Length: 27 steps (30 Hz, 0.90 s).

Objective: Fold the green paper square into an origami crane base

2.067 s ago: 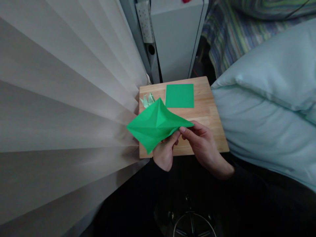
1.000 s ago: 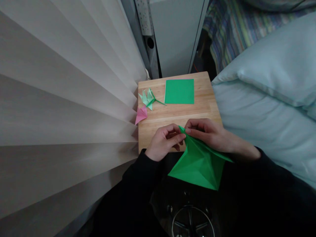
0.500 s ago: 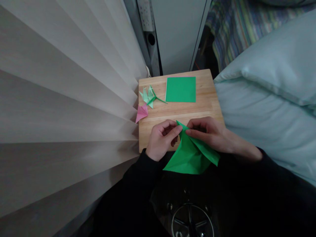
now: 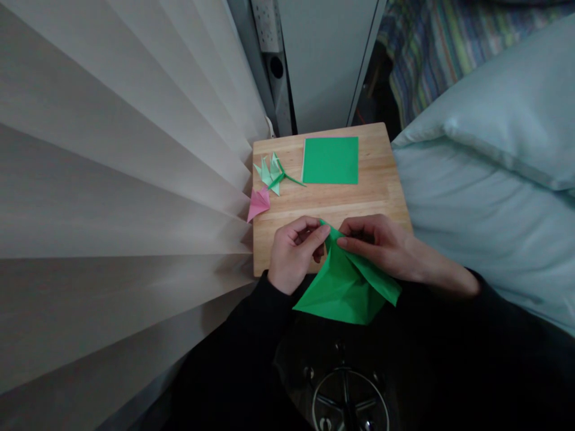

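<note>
Head view: left hand (image 4: 291, 254) and right hand (image 4: 381, 245) are both pinching the top corner of a half-folded green paper sheet (image 4: 348, 287), letting it hang off the wooden board (image 4: 381, 191) edge, likely to align creases. Beyond the grip are lying a flat green paper square (image 4: 330, 160), a pale green folded flower (image 4: 272, 173) and a pink folded flower (image 4: 257, 203); nothing is blocking.

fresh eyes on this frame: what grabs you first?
The bright green folded paper, pinched at its top corner by the left hand and right hand over the near edge of the small wooden board. Farther back on the board lie a flat green square sheet and, to its left, a pale green folded flower with a pink folded piece at the board's left edge. Pleated pale curtain fills the left side.
</note>
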Each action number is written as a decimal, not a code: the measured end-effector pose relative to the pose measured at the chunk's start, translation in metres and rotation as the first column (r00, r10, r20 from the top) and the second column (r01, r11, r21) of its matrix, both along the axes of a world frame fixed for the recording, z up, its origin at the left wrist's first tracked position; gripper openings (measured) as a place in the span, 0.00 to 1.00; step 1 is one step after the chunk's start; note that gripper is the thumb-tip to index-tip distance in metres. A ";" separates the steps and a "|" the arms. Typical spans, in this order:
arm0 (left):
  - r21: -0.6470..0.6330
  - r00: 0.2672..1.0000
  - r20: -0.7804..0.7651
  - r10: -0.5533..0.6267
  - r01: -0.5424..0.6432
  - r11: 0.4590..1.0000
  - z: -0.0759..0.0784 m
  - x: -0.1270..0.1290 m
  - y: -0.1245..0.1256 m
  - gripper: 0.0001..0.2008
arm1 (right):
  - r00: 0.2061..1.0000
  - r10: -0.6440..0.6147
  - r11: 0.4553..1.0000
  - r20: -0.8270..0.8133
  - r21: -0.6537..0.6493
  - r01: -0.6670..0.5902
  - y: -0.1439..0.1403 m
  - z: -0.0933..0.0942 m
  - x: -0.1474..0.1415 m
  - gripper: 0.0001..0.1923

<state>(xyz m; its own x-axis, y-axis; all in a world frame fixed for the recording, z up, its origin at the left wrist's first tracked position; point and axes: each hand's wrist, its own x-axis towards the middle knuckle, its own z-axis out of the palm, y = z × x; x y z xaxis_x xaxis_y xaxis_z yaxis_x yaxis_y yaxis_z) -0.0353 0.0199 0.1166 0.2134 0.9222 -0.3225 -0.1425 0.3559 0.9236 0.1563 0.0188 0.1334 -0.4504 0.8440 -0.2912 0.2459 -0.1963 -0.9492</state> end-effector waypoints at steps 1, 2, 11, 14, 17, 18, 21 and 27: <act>-0.001 1.000 0.008 0.009 -0.009 1.000 0.000 0.000 0.000 0.16 | 1.000 0.005 1.000 -0.004 -0.004 -0.005 0.000 0.000 0.000 0.15; 0.000 1.000 0.018 0.012 -0.012 1.000 -0.001 0.000 0.000 0.15 | 1.000 0.009 1.000 -0.009 -0.009 -0.009 0.000 -0.001 0.000 0.15; -0.052 0.993 0.114 0.040 -0.035 0.998 -0.001 -0.001 -0.002 0.16 | 0.996 -0.077 0.997 -0.037 0.016 0.078 0.003 0.000 -0.006 0.20; -0.060 0.992 0.120 0.034 -0.027 0.998 -0.001 0.000 -0.003 0.17 | 0.994 -0.099 0.994 -0.043 0.038 0.100 0.002 0.002 -0.008 0.22; -0.076 0.991 0.127 0.031 -0.022 0.997 0.000 0.000 -0.003 0.16 | 0.994 -0.103 0.993 -0.035 0.051 0.105 0.000 0.002 -0.007 0.23; -0.086 0.991 0.127 0.033 -0.022 0.996 0.001 0.000 -0.003 0.16 | 0.995 -0.099 0.994 -0.027 0.052 0.100 0.000 0.002 -0.007 0.23; -0.096 0.993 0.112 0.030 -0.019 0.995 0.001 -0.002 -0.003 0.16 | 0.997 -0.071 0.997 0.002 0.036 0.071 -0.002 0.000 -0.006 0.24; -0.061 0.998 0.062 -0.019 0.023 0.998 0.002 -0.002 -0.004 0.15 | 0.991 -0.102 0.993 -0.080 0.051 0.107 -0.003 -0.002 -0.009 0.18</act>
<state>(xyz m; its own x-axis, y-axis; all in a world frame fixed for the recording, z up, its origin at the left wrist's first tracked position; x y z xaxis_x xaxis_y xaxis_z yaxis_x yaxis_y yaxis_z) -0.0371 0.0159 0.1184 0.2537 0.8961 -0.3642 -0.1901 0.4154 0.8896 0.1469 0.0161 0.1315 -0.3782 0.9014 -0.2107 0.1521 -0.1640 -0.9747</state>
